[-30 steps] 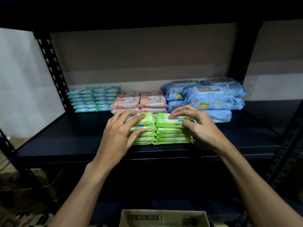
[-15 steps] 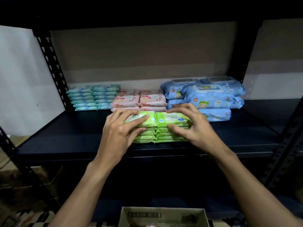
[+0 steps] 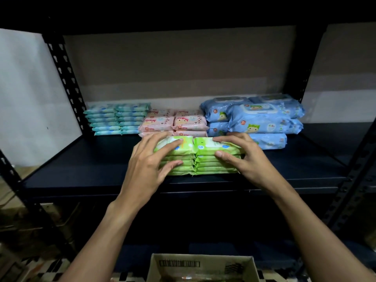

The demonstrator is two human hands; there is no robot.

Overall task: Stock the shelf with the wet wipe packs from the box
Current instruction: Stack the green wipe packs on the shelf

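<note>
Two stacks of green wet wipe packs stand side by side near the front edge of the dark shelf [image 3: 91, 165]. My left hand [image 3: 148, 163] holds the left green stack [image 3: 184, 148], fingers over its top and thumb against its front. My right hand [image 3: 248, 159] holds the right green stack [image 3: 204, 146] the same way. The cardboard box [image 3: 201, 265] sits open below, at the bottom edge of the view; its contents are hard to make out.
Behind the green stacks stand teal packs [image 3: 118, 119] at the left, pink packs [image 3: 175, 123] in the middle and large blue packs [image 3: 256, 119] at the right. Black perforated uprights [image 3: 65, 78] frame the shelf. Bare shelf surface lies at either end.
My right thumb has come round from the side to the front of the right green stack. The two stacks now sit flush together. My left hand has barely moved.
</note>
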